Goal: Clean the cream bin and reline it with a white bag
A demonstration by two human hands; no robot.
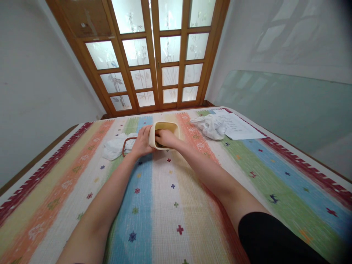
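While the left hand [143, 142] clasps the box [173, 127] by its left side, over the tablecloth [165, 205], the right hand [166, 138] sits inside, fingers bent; whether they grip anything cannot be told, the contents being largely hidden. Alongside: brown band [124, 145], left; papers [242, 126], right. Hazard: a slackened left hold, or right wrist catching the rim, could tip the box and spill contents.
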